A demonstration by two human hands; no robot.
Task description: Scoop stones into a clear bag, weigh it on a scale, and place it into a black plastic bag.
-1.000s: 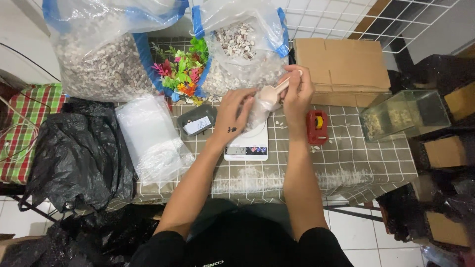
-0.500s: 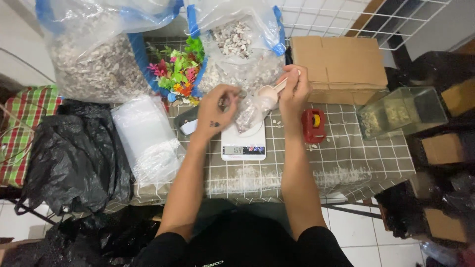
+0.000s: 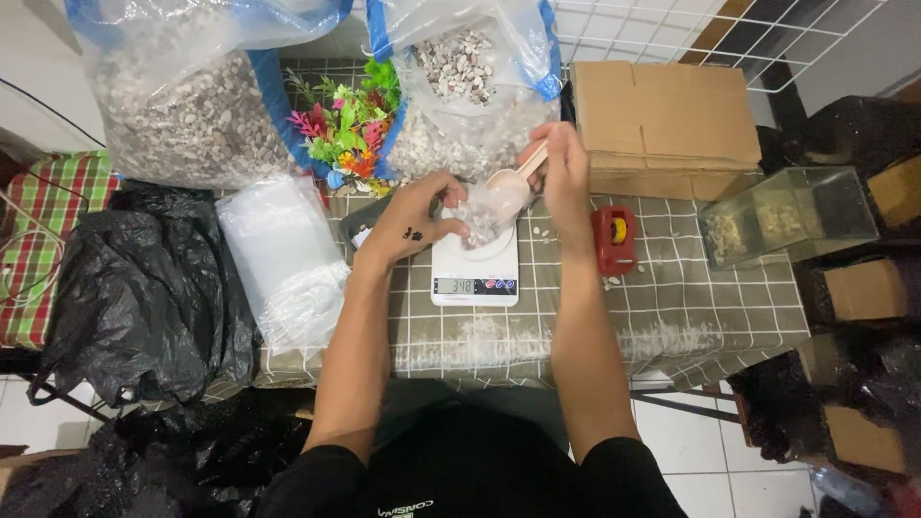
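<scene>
Present: two large clear plastic sacks of pebbles (image 3: 182, 105) (image 3: 470, 96), one white digital scale (image 3: 474, 273), one brown cardboard box (image 3: 667, 120), one clear glass tank (image 3: 787, 216), one red tape measure (image 3: 614, 240).

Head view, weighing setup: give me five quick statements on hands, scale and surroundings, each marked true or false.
1. The right hand holds a white scoop. True.
2. The left hand grips the red tape measure. False: it holds a small clear bag of pebbles over the scale; the tape measure lies untouched on the table.
3. The white digital scale sits on a grid-patterned tablecloth. True.
4. The glass tank stands left of the scale. False: it stands to the right, beside the cardboard box.
5. Colourful plastic plants sit between two large pebble sacks. True.
</scene>
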